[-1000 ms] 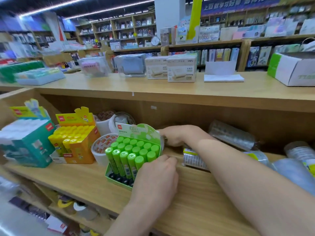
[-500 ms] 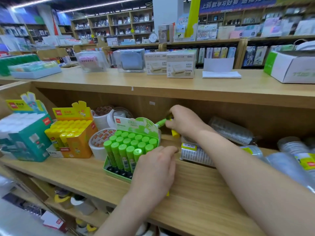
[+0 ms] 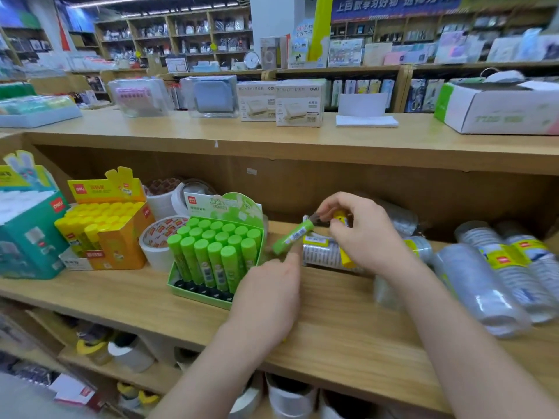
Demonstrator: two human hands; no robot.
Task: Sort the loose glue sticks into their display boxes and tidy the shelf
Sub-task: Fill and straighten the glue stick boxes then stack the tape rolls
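The right hand point(image 3: 360, 234) pinches a green stick point(image 3: 292, 237) and a yellow stick point(image 3: 346, 259); I cannot tell the left hand's point(image 3: 269, 294) grip; the sticks look light, hard and smooth; hold the middle.

Bare shelf board point(image 3: 332, 322) in front; green display box point(image 3: 211, 285) left; plastic-wrapped rolls point(image 3: 484, 285) right.

I read one green glue stick point(image 3: 292, 238), held tilted with its dark end up, just right of the green display box point(image 3: 193, 293) packed with upright sticks. The yellow display box point(image 3: 121, 249) stands further left.
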